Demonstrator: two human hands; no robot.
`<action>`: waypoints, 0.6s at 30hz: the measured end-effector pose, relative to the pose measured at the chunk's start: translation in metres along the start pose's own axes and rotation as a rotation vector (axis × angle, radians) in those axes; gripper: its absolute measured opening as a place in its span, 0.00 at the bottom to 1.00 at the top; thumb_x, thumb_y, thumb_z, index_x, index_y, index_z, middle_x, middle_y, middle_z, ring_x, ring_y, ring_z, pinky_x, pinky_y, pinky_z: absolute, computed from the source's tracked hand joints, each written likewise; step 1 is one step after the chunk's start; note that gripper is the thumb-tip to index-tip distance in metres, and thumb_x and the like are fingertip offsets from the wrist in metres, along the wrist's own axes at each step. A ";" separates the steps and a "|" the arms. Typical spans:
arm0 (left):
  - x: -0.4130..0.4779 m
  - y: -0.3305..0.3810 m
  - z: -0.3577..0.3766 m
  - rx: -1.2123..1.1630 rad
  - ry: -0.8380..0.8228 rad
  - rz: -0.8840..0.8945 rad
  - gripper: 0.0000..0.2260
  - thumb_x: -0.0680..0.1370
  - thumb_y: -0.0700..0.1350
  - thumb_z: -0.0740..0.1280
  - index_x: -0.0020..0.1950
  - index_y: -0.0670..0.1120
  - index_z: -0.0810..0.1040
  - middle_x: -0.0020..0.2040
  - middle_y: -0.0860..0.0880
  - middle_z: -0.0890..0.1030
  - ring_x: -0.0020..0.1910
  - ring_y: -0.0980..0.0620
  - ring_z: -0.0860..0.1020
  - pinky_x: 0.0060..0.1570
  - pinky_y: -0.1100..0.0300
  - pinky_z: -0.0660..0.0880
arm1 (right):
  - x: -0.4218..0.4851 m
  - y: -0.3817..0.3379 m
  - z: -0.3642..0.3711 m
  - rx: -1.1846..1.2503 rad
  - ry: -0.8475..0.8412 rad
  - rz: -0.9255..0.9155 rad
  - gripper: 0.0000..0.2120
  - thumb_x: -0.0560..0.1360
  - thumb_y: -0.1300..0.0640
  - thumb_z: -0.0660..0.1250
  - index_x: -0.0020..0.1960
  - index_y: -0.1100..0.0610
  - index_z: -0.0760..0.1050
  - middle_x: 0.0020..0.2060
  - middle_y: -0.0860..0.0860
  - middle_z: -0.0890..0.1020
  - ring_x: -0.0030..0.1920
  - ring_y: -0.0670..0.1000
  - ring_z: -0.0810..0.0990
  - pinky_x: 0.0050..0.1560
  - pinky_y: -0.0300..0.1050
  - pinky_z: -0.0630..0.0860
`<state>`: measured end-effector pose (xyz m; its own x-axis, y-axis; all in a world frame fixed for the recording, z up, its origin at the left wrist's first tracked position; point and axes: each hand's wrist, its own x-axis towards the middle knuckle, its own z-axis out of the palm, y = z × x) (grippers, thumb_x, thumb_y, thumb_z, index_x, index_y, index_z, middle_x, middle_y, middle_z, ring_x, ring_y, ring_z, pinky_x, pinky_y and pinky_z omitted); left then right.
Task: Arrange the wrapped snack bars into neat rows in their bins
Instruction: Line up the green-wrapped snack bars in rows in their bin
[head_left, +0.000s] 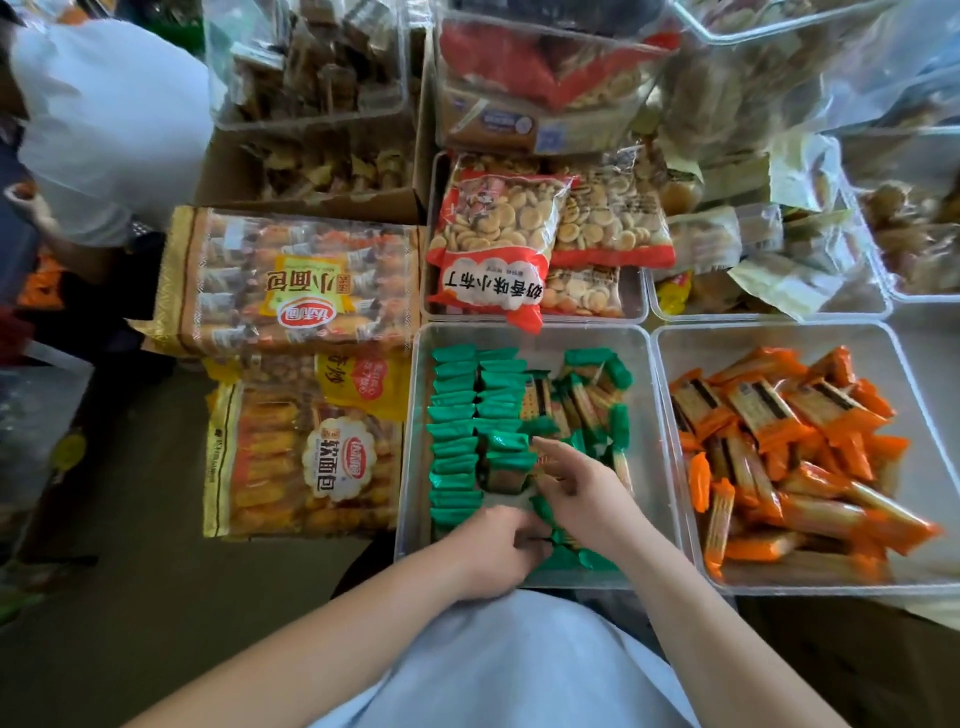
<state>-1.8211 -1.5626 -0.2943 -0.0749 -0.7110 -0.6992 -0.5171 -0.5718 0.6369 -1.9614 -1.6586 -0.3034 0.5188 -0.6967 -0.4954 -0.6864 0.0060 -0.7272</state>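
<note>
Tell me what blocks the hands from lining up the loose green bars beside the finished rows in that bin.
Nothing visible does. The left hand and right hand are already inside the open clear bin, on the loose green bars. The neat rows fill its left side. No lid or other thing covers it.

Soft daylight, blurred far bins, fisheye edges

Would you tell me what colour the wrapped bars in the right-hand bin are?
Orange wrappers, clearest in the head view.

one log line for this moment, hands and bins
hands: left and right in green bar bin | green bars: partly rowed | orange bars: loose
</note>
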 end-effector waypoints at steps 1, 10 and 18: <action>-0.002 -0.002 0.000 -0.018 0.018 -0.002 0.14 0.83 0.49 0.66 0.68 0.50 0.81 0.62 0.51 0.84 0.61 0.52 0.80 0.66 0.54 0.76 | 0.007 -0.001 0.001 -0.004 -0.038 0.010 0.25 0.84 0.58 0.63 0.78 0.41 0.67 0.61 0.45 0.82 0.57 0.45 0.81 0.55 0.36 0.77; -0.023 -0.019 -0.006 -0.129 0.272 0.021 0.10 0.82 0.42 0.67 0.61 0.50 0.83 0.56 0.53 0.85 0.57 0.56 0.81 0.63 0.57 0.78 | 0.023 -0.006 0.009 0.080 -0.135 0.047 0.26 0.83 0.62 0.62 0.74 0.38 0.67 0.58 0.47 0.82 0.50 0.48 0.83 0.45 0.42 0.80; -0.017 -0.011 0.008 -0.121 0.087 -0.027 0.16 0.82 0.53 0.67 0.69 0.53 0.80 0.65 0.55 0.82 0.65 0.57 0.79 0.70 0.56 0.74 | -0.009 -0.003 -0.033 -0.045 0.027 -0.030 0.14 0.81 0.58 0.69 0.62 0.43 0.80 0.49 0.38 0.84 0.50 0.36 0.81 0.51 0.30 0.77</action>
<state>-1.8206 -1.5408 -0.2921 0.0147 -0.7242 -0.6894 -0.4111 -0.6329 0.6561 -1.9803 -1.6761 -0.2809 0.5258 -0.7151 -0.4605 -0.6935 -0.0469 -0.7190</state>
